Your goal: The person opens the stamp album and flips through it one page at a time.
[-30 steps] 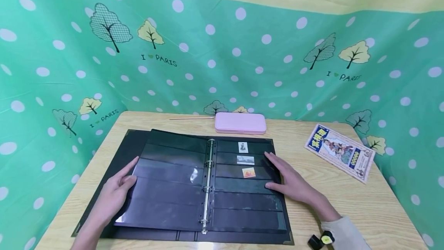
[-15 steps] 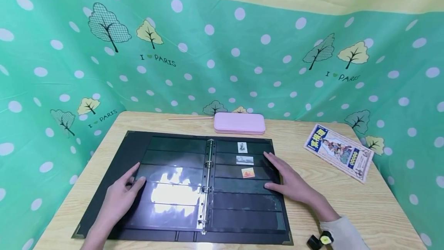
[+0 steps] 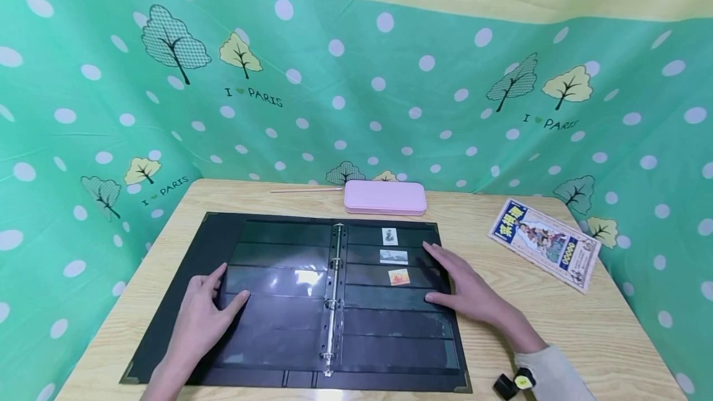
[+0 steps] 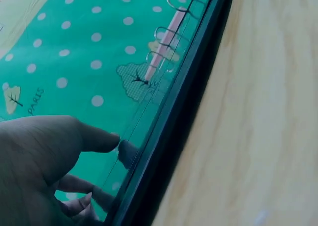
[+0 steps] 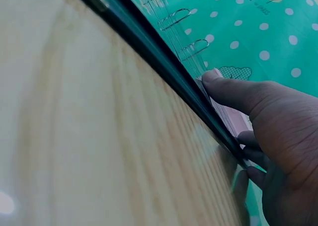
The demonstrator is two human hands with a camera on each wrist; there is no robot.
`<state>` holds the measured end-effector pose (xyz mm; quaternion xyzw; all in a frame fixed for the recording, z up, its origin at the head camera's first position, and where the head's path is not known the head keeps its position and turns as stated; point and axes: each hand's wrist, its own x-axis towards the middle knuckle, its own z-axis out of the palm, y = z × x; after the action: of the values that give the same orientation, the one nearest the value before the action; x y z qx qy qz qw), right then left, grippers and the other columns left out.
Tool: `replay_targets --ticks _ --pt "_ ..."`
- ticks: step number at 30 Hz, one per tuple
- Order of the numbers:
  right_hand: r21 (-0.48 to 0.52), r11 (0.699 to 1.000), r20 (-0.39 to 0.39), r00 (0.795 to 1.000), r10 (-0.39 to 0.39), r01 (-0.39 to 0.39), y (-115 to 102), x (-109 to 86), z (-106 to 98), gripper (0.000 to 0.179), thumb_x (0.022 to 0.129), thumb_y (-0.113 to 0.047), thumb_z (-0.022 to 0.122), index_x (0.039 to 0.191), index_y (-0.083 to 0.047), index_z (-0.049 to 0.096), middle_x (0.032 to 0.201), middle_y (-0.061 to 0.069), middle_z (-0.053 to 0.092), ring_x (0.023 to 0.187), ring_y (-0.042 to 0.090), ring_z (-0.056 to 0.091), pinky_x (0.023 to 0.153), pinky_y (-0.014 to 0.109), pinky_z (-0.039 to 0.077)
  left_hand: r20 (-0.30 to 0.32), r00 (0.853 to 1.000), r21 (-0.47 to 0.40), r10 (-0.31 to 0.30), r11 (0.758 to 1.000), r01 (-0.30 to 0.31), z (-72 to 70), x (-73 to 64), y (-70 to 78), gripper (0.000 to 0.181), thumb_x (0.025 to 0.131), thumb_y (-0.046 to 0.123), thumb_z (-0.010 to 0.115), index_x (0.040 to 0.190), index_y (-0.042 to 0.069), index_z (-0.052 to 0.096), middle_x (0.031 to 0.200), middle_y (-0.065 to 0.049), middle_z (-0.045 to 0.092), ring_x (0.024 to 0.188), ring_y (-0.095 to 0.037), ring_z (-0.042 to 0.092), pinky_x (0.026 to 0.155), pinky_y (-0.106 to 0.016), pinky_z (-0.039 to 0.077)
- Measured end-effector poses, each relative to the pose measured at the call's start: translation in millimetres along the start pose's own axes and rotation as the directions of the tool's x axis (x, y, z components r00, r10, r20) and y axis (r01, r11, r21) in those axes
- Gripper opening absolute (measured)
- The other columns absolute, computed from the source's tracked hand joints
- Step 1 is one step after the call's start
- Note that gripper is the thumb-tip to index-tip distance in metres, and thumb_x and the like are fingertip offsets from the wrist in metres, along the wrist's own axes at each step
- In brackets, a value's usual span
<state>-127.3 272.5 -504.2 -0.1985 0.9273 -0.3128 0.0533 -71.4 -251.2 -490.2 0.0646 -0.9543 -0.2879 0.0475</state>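
A black ring-bound stamp album (image 3: 172,302) lies spread flat on the table. Its left page (image 3: 278,317) shows dark strips under glossy plastic. On the right page (image 3: 390,323) three stamps sit in the upper strips: a portrait stamp (image 3: 390,237), a grey landscape stamp (image 3: 393,257) and an orange stamp (image 3: 399,277). My left hand (image 3: 203,314), thumb and fingers spread, rests at the left page's outer edge. At the right page's outer edge rests my right hand (image 3: 468,286); in the right wrist view its thumb (image 5: 223,89) lies over the page side, fingers by the edge.
A pink case (image 3: 384,197) stands behind the album, with a thin stick (image 3: 306,190) to its left. A printed paper booklet (image 3: 546,243) lies at the right. Dotted green cloth (image 3: 356,79) hangs around the wooden table (image 3: 557,339).
The left page, earlier raised at its outer edge, has come down flat. My left hand has moved right with it, its thumb spreading from the fingers. The right hand stays in place.
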Motion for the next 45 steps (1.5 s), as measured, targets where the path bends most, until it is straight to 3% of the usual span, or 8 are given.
replay_targets --ticks 7,12,15,20,24,29,39,45 --pt "-0.022 0.999 -0.033 0.999 -0.029 0.029 1.0 9.0 -6.8 0.093 0.1 -0.043 0.085 0.176 -0.025 0.034 0.18 0.02 0.028 0.166 0.048 0.022 0.121 0.08 0.031 -0.027 0.999 -0.019 0.033 0.999 -0.033 4.5 -3.2 -1.2 0.077 0.101 0.031 0.084 0.156 -0.012 0.053 0.146 -0.038 0.043 0.13 -0.057 0.037 0.098 -0.069 0.042" --pt "-0.048 0.998 -0.046 0.998 -0.035 0.033 7.0 17.4 -10.7 0.088 0.103 -0.042 0.08 0.176 -0.02 0.035 0.18 0.021 0.028 0.167 0.049 0.018 0.123 0.081 0.025 -0.048 0.995 0.001 0.091 0.996 -0.091 11.3 -3.9 -1.0 0.078 0.096 0.033 0.088 0.154 -0.009 0.057 0.159 -0.04 0.035 0.143 -0.064 0.027 0.105 -0.079 0.028" --pt "-0.068 0.997 -0.045 0.998 -0.043 0.04 11.1 23.6 -13.6 0.09 0.102 -0.042 0.081 0.175 -0.016 0.036 0.179 0.022 0.03 0.167 0.05 0.016 0.124 0.081 0.021 -0.013 0.995 0.011 0.103 0.995 -0.103 13.4 -3.6 -0.9 0.085 0.094 0.039 0.089 0.157 -0.006 0.055 0.168 -0.04 0.027 0.154 -0.067 0.017 0.111 -0.086 0.019" --pt "-0.168 0.986 -0.015 1.0 0.0 -0.003 17.3 34.2 -17.1 0.103 0.096 -0.059 0.082 0.175 -0.014 0.035 0.18 0.024 0.026 0.168 0.051 0.01 0.126 0.079 0.016 0.082 0.993 0.009 0.086 0.996 -0.087 14.0 -2.9 -1.1 0.093 0.095 0.046 0.087 0.163 -0.005 0.048 0.173 -0.043 0.016 0.161 -0.066 0.004 0.116 -0.088 0.011" --pt "-0.226 0.973 0.003 0.999 0.045 -0.043 17.7 37.8 -19.3 0.113 0.09 -0.069 0.082 0.175 -0.012 0.035 0.181 0.028 0.019 0.168 0.052 0.009 0.127 0.078 0.016 0.095 0.992 0.007 0.088 0.996 -0.089 14.4 -3.4 -1.1 0.093 0.096 0.047 0.086 0.163 -0.004 0.046 0.173 -0.044 0.013 0.16 -0.067 0.003 0.116 -0.087 0.01" --pt "-0.243 0.969 0.006 0.999 0.038 -0.036 15.0 41.6 -20.9 0.111 0.089 -0.071 0.083 0.172 -0.01 0.041 0.182 0.026 0.02 0.169 0.049 0.01 0.128 0.076 0.017 0.089 0.991 0.012 0.101 0.995 -0.103 13.6 -4.9 -3.2 0.092 0.098 0.049 0.083 0.164 -0.003 0.046 0.174 -0.044 0.012 0.16 -0.066 0.005 0.115 -0.087 0.011" --pt "-0.209 0.978 -0.014 1.0 0.003 -0.006 11.9 41.9 -19.9 0.093 0.091 -0.061 0.086 0.163 -0.01 0.056 0.181 0.021 0.028 0.168 0.048 0.015 0.127 0.076 0.02 0.091 0.99 0.031 0.108 0.993 -0.111 13.3 -6.2 -4.9 0.091 0.1 0.049 0.081 0.164 -0.003 0.044 0.173 -0.044 0.012 0.16 -0.066 0.006 0.114 -0.087 0.013" --pt "-0.155 0.988 -0.092 0.995 -0.035 0.02 8.6 34.6 -15.3 0.077 0.092 -0.048 0.091 0.156 -0.013 0.066 0.173 0.023 0.04 0.162 0.049 0.028 0.122 0.078 0.028 0.104 0.989 0.033 0.103 0.994 -0.107 13.7 -6.2 -3.9 0.091 0.101 0.048 0.08 0.165 -0.003 0.043 0.174 -0.045 0.01 0.16 -0.066 0.005 0.115 -0.087 0.013"
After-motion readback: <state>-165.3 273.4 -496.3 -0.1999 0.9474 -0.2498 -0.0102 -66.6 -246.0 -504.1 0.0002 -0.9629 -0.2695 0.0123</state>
